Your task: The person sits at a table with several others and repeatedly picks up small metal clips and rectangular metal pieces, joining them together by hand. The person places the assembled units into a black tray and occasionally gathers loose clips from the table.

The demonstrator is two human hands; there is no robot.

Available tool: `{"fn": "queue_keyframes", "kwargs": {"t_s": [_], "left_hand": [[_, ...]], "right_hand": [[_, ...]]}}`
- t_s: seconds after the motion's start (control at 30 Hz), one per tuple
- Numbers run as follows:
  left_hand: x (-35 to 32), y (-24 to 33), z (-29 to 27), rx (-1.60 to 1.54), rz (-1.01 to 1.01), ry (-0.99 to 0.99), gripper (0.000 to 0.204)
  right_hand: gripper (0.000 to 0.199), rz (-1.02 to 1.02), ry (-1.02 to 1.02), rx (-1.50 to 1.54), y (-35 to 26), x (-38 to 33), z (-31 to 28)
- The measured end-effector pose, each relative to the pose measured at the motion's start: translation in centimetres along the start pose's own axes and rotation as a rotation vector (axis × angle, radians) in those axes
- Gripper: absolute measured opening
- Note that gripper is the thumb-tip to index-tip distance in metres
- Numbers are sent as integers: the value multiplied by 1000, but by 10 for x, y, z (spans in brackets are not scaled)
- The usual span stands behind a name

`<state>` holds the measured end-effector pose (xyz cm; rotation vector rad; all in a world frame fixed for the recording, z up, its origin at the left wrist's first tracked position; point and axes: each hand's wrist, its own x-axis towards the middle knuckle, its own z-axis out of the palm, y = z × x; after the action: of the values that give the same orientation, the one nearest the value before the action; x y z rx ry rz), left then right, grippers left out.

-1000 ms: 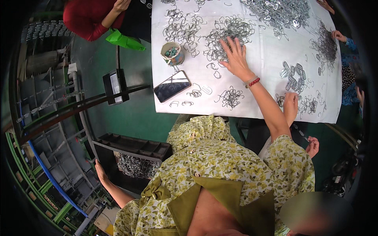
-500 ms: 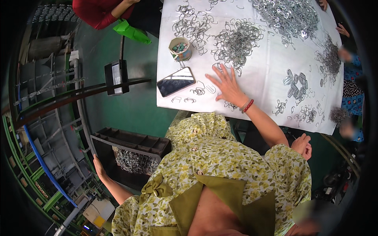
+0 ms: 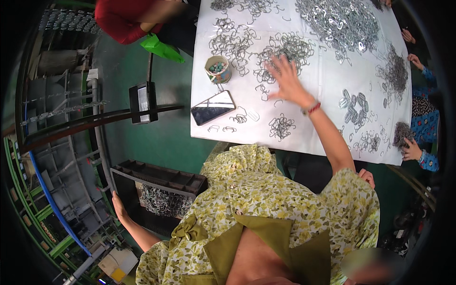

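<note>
My right hand [image 3: 286,80], with a red bracelet at the wrist, is stretched out over the white-covered table [image 3: 323,130], fingers spread above a loose heap of bent metal wire clips [image 3: 285,47]. It holds nothing. A small bunch of clips [image 3: 281,127] lies nearer me. My left hand [image 3: 118,204] hangs low at my left side, resting flat against the corner of a black crate [image 3: 156,175] that holds more clips [image 3: 159,202]. I am wearing a yellow flowered garment.
A dark phone [image 3: 213,108] and a small cup of green bits [image 3: 218,70] sit at the table's left edge. A large clip pile [image 3: 339,21] lies farther away. A co-worker's hand [image 3: 411,151] in a blue sleeve works at the right; a person in red [image 3: 123,19] sits beyond. A black device [image 3: 142,102] stands on a rail.
My right hand drew back toward the table's near part, then reached farther out again to the clip heap. My left hand stays at the crate.
</note>
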<state>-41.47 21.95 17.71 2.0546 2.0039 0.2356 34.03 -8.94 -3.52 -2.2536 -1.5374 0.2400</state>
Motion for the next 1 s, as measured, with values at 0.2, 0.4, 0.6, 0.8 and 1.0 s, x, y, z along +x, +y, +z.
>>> {"fn": "queue_keyframes", "kwargs": {"t_s": [0.2, 0.4, 0.6, 0.8, 1.0], "left_hand": [[3, 6, 3, 5, 6, -2, 68], [2, 5, 6, 4, -8, 3, 68], [-6, 9, 0, 11, 7, 21, 68], [-18, 13, -7, 27, 10, 7, 68], [-14, 16, -6, 46, 16, -14, 68]], "right_hand": [[108, 107, -152, -83, 13, -16, 11], [81, 435, 297, 55, 50, 17, 17], [58, 658, 592, -27, 135, 37, 47], [48, 474, 540, 44, 76, 81, 61], [65, 327, 294, 32, 16, 38, 27]]}}
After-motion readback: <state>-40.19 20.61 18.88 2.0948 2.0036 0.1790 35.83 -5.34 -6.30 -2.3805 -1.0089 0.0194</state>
